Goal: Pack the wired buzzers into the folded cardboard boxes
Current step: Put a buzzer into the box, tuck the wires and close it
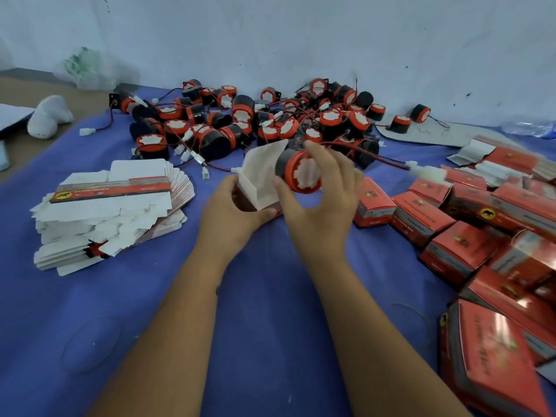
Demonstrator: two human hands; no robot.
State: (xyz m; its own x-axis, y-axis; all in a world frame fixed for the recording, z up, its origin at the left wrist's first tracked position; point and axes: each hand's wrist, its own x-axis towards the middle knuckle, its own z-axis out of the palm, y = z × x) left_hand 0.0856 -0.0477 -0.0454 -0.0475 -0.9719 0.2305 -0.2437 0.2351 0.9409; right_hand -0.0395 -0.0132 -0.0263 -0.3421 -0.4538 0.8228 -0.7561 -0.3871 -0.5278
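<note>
Nearest: both forearms reach in over the blue cloth work surface.

Left hand grips a small red-and-white folded cardboard box, fingers curled under it, open mouth facing right, top flap up.

Right hand holds a black cylindrical buzzer with a red ribbed cap and white centre, thumb under, fingers over the cap. Black end sits at the box mouth, apparently not yet seated.

Its red-and-black wire with a white plastic connector trails out right of the right hand, blurred.

Doing it well, my read:
- Keep the box square; squeezing narrows the mouth.
- Lead with the black end, axis in line with the box.
- Fold the wire in beside the body before closing, or the connector will jam the flap.

Left of the left hand: stack of flat unfolded white carton blanks. Right of the right hand: closed red printed boxes, probably packed. Beyond both hands: pile of loose black-and-red buzzers with tangled wires against the white wall.
</note>
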